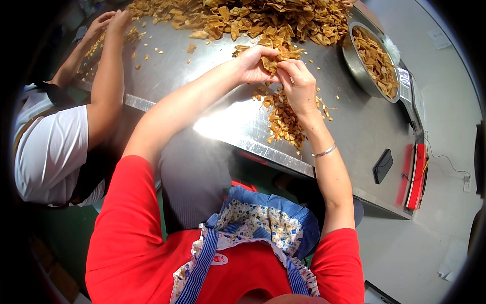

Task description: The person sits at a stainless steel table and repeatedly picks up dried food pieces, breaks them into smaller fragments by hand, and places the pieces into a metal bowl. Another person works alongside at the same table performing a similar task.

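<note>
My left hand [253, 66] holds a wrinkled, dried golden-brown piece [268, 64] in curled fingers. My right hand [300, 86], with a silver bangle on its wrist, pinches at the same piece from the right. Below both hands, a heap of small orange-yellow kernels [283, 119] lies on the steel table [177, 66]. More dried flaky pieces [238, 20] form a large pile along the back, with a few reaching down to just behind my fingers.
A steel bowl [354, 66] of dried pieces stands at the right, above a black phone [382, 166] and a red device [417, 177] with cables by the wall. At the left, a co-worker's hands [114, 23] work over scattered kernels, their white sleeve [53, 147] close beside me.
</note>
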The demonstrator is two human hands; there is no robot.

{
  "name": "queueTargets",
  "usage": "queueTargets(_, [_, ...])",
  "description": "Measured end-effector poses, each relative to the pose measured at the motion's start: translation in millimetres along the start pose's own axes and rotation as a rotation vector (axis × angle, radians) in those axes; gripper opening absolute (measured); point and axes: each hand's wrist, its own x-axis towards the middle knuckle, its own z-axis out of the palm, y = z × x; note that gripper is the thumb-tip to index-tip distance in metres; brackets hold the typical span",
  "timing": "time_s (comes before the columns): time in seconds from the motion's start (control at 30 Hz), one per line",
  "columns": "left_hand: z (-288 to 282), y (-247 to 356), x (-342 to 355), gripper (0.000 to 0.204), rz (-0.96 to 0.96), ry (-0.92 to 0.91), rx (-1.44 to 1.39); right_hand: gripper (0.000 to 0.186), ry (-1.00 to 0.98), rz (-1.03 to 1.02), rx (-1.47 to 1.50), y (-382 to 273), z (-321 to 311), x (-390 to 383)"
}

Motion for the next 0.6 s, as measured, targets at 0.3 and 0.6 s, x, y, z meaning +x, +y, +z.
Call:
queueTargets(0.3, [-2.2, -6.6, 3.7, 0.015, 0.320, 0.183, 0.730, 0.017, 0.092, 0.333, -0.010, 0.8, -12.1, 4.0])
queueTargets(0.6, [0.0, -8.1, 2.6, 0.013, 0.531, 0.184, 1.193, 0.018, 0.035, 0.170, -0.131, 6.7, -3.5, 1.2])
